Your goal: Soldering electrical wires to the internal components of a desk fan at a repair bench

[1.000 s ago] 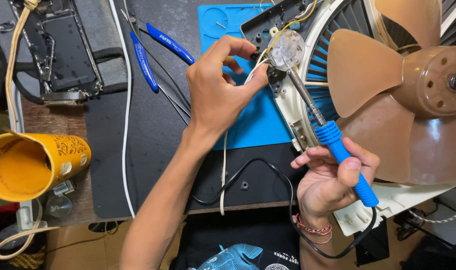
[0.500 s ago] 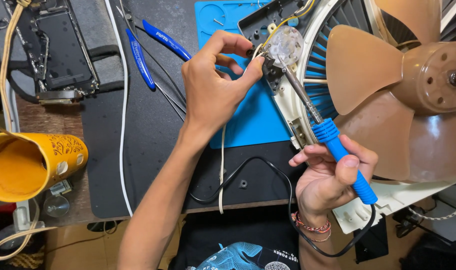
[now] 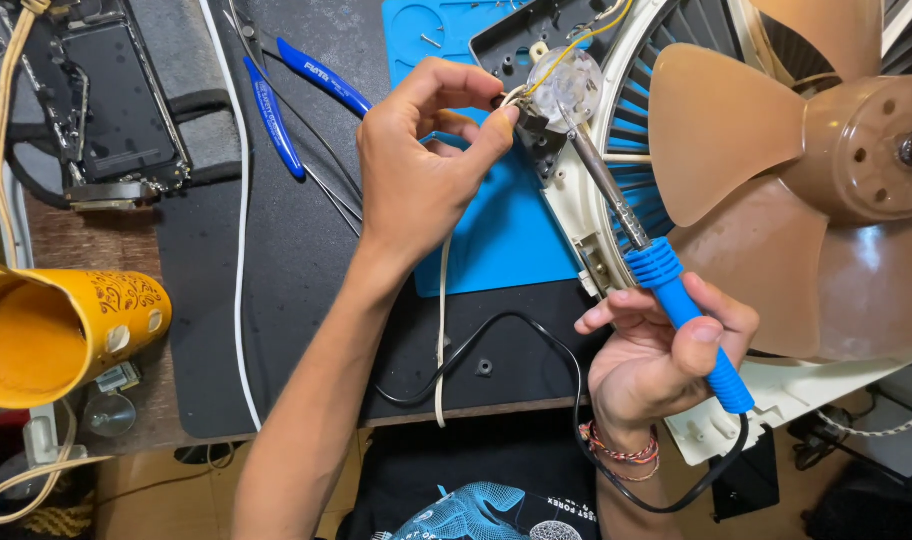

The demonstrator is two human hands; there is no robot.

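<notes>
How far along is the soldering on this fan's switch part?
Done: the fan's front is off, its blades bare. In hand: the left hand pinches a wire at the clear round part while the right hand holds the blue-handled soldering iron with its tip there. Left: the joint looks unfinished, and the part hangs outside the housing.

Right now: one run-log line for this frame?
left hand: pinches wire at clear switch knob | right hand: grips blue soldering iron, tip at knob | fan: opened
</notes>
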